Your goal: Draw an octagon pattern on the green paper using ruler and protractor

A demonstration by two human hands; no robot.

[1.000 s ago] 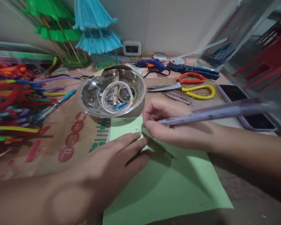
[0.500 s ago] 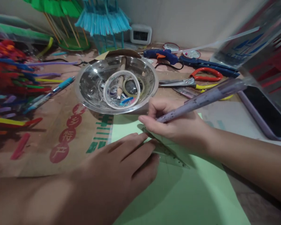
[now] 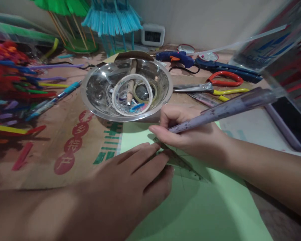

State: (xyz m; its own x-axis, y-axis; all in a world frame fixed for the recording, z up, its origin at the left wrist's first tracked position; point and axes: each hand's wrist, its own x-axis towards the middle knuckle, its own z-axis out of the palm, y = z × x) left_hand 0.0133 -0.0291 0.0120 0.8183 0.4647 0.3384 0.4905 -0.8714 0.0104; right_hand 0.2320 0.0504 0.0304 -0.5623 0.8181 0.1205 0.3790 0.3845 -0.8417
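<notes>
My left hand (image 3: 142,174) lies over a light green sheet of paper (image 3: 198,214), its fingers stretched out and pressing a clear set square (image 3: 192,170) flat. My right hand (image 3: 190,134) is closed around a purple-grey pen (image 3: 215,108) in a writing grip. The pen slants up to the right. Its tip is hidden behind my thumb and fingers, close to the edge of the set square. Thin pencil-like lines cross on the paper beside the set square.
Beyond the paper stands a steel bowl (image 3: 96,105) with tape rolls. Scissors (image 3: 225,80), a blue glue gun (image 3: 175,57) and a phone (image 3: 291,120) are to the right. Pipe cleaners (image 3: 12,80) and a blue pen (image 3: 56,100) lie left. A brown printed bag (image 3: 55,140) lies under the paper.
The whole view has shifted slightly, so things sit a little further right. Both hands keep nearly the same pose on the set square and pen.
</notes>
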